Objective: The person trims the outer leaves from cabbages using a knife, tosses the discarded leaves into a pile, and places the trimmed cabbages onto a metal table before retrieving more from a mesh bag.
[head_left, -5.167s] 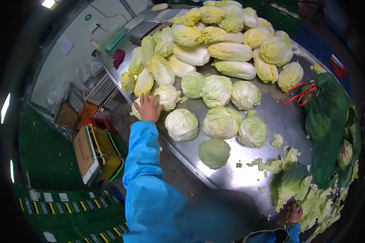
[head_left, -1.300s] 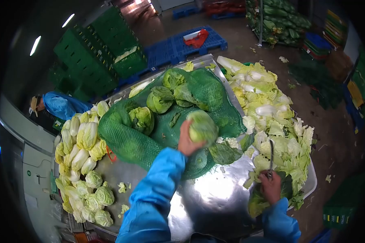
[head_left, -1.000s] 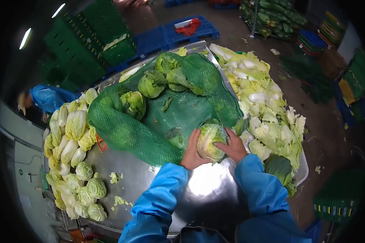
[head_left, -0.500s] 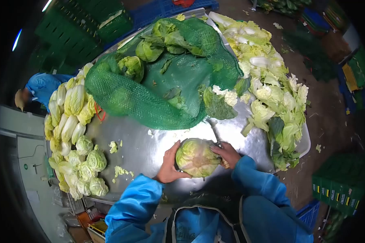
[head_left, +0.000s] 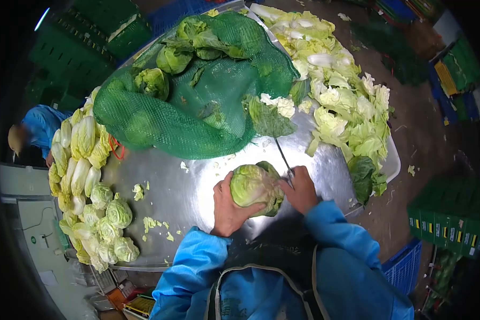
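Observation:
My left hand (head_left: 229,209) grips a round cabbage (head_left: 246,186) from the left, thumb along its near side. Dark green outer leaves show on the cabbage's far and right sides. Closed around the handle of a knife (head_left: 283,154), my right hand (head_left: 302,191) is close against the cabbage's right side. The thin blade points away from me, toward a loose green leaf (head_left: 271,121). Beyond the cabbage spreads a green mesh bag (head_left: 170,130) with several cabbages (head_left: 174,58) lying in it.
Chinese cabbages (head_left: 84,136) and trimmed cabbages (head_left: 108,228) line the left side of the metal table (head_left: 154,186). Cut-off leaves (head_left: 330,112) fill a white tray (head_left: 392,160) at right. A person in blue (head_left: 40,125) stands at far left. Green crates (head_left: 445,218) sit at right.
The cabbage has been turned, bringing dark green leaves into sight. My right hand has risen from its lower right side, and the knife blade shows more clearly. The whole view has shifted slightly.

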`<state>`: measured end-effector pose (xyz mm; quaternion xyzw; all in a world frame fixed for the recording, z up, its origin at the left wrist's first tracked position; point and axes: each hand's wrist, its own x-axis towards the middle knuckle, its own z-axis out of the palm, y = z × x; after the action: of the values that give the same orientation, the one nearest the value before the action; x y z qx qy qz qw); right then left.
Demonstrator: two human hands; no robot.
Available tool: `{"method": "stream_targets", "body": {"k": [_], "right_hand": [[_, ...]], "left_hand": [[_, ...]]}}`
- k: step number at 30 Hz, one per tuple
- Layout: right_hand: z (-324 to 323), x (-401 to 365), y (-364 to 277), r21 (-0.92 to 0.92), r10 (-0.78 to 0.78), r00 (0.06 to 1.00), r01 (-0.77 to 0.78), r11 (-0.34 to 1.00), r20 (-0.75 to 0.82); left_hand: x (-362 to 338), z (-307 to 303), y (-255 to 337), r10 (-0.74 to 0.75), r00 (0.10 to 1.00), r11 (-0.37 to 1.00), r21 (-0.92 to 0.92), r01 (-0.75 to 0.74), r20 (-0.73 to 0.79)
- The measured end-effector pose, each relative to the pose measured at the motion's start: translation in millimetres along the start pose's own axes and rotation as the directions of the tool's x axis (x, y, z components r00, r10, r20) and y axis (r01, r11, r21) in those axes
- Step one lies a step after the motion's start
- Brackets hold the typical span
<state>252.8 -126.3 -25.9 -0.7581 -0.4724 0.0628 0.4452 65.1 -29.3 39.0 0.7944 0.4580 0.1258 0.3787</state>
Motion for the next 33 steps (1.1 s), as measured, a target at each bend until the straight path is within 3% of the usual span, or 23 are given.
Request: {"method": "stream_targets", "body": {"k": [1,2,4,6,8,17,20,22,25,26,28,29,30,32,33], "right_hand": [[-18.6,-4.3,-19.9,0.045,0.174,0.971,-0.183,0.982,0.163],[-28.6,-9.2,-32.9,0.040,0.174,0.971,-0.183,0.982,0.167],[-37.1,-22.4,-52.3,-0.024,0.200,0.840,-0.218,0.976,0.505],[-32.1,-29.0,-54.7,-0.012,0.235,0.831,-0.266,0.964,0.503],[-30.8,-30.5,-53.3,0.003,0.269,0.815,-0.316,0.949,0.514],[-20.5,-15.0,-49.5,-0.012,0.282,0.798,-0.326,0.945,0.532],[-16.6,-5.0,-43.5,-0.114,0.312,0.769,-0.302,0.947,0.558],[-13.5,0.6,-41.6,-0.176,0.403,0.686,-0.379,0.909,0.606],[15.5,-5.3,-8.5,-0.259,0.438,0.675,-0.355,0.898,0.593],[22.5,-8.1,4.7,-0.260,0.437,0.683,-0.352,0.899,0.586],[35.7,1.5,26.1,-0.342,0.507,0.595,-0.375,0.862,0.624],[33.5,6.2,22.9,-0.372,0.519,0.571,-0.362,0.855,0.636],[33.3,-7.1,36.6,-0.254,0.441,0.656,-0.365,0.896,0.613],[12.1,0.8,24.3,0.042,0.456,0.615,-0.623,0.781,0.643],[-1.8,10.6,5.0,0.069,0.496,0.563,-0.704,0.706,0.661]], "left_hand": [[3.8,1.9,3.2,-0.002,1.000,1.000,0.013,0.003,-0.021],[6.9,4.1,4.6,-0.007,0.999,1.000,0.025,0.008,-0.040],[14.9,12.7,-1.0,0.057,0.996,0.998,0.008,-0.056,-0.075],[25.6,18.7,-1.6,0.128,0.985,0.991,-0.016,-0.131,-0.118],[31.3,12.3,3.5,0.001,0.998,0.996,-0.087,-0.006,-0.056],[55.1,11.2,-6.6,-0.068,0.998,0.975,-0.210,0.066,-0.004],[61.0,10.2,-8.2,-0.053,0.998,0.964,-0.261,0.055,0.016],[65.2,11.5,-10.3,-0.041,0.999,0.962,-0.269,0.046,0.023],[64.8,13.8,-6.5,-0.044,0.999,0.973,-0.229,0.043,0.001],[62.6,11.9,3.4,0.015,1.000,0.992,-0.128,-0.013,0.011],[68.0,7.4,5.4,0.094,0.996,0.995,-0.018,-0.094,-0.001],[64.1,7.9,-8.0,0.075,0.997,0.985,-0.154,-0.072,0.012],[57.8,7.1,-23.2,0.053,0.998,0.957,-0.286,-0.043,0.029],[39.6,-8.2,-54.2,0.046,0.989,0.834,-0.551,0.038,0.139],[23.4,-19.9,-63.4,0.038,0.988,0.809,-0.585,0.059,0.151]]}}
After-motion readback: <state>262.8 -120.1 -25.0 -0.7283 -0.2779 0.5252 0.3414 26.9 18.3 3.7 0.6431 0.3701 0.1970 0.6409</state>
